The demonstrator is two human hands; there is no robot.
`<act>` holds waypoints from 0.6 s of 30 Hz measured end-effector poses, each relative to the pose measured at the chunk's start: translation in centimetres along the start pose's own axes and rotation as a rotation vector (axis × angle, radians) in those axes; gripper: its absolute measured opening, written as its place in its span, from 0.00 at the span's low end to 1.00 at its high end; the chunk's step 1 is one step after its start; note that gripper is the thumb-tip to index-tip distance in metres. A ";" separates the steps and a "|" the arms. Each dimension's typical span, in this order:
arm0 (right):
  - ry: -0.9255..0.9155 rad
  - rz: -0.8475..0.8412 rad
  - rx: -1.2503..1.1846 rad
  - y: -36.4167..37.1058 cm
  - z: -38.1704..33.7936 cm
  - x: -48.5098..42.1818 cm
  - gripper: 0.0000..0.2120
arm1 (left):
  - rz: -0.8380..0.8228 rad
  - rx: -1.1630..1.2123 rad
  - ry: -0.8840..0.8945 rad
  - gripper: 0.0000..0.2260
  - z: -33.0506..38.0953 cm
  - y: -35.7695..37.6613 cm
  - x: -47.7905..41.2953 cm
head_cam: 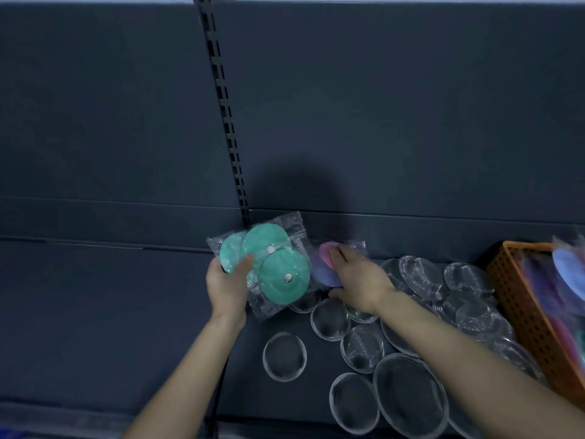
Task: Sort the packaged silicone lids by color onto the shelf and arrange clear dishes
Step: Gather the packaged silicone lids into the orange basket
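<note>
My left hand [228, 282] grips a clear packet of teal silicone lids [275, 267], thumb on its front, lifted just above the dark shelf [110, 312]. My right hand [357, 280] holds a packet of pink and purple lids [326, 264] against the shelf's back, fingers over its top and thumb under its lower edge. Several clear round dishes [330, 319] lie flat on the shelf below and to the right of both hands; one dish [284, 356] lies apart toward the front.
An orange perforated basket [522, 299] with more coloured lid packets stands at the right edge. A slotted upright [226, 122] divides the dark back panel. The shelf's left part is bare dark surface.
</note>
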State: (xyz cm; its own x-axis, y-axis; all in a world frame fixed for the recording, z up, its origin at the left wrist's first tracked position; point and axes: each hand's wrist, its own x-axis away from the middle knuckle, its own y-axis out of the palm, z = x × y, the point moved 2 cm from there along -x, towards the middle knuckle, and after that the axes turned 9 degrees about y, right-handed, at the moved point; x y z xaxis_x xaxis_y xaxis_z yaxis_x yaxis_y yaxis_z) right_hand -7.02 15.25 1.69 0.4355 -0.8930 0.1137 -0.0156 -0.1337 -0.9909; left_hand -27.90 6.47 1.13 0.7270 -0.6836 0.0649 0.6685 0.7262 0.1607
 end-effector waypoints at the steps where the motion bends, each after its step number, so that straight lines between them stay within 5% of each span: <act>1: 0.009 -0.013 0.006 0.0 0.0 -0.1 0.41 | -0.011 0.001 0.006 0.06 0.0 0.0 0.0; 9: 0.076 0.184 -0.299 -0.9 0.6 0.4 0.27 | -0.073 0.059 0.014 0.11 0.8 -0.1 0.0; 18: 0.366 0.527 -0.691 -3.3 2.5 4.5 0.14 | -0.213 0.132 0.011 0.12 2.6 3.1 0.8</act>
State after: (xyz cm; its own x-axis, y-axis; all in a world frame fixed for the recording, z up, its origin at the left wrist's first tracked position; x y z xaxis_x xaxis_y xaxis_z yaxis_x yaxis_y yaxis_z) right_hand -2.76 12.74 5.26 -0.0875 -0.9747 -0.2057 -0.7115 0.2057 -0.6719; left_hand -25.68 7.98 4.18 0.5743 -0.8186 0.0052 0.7808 0.5496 0.2971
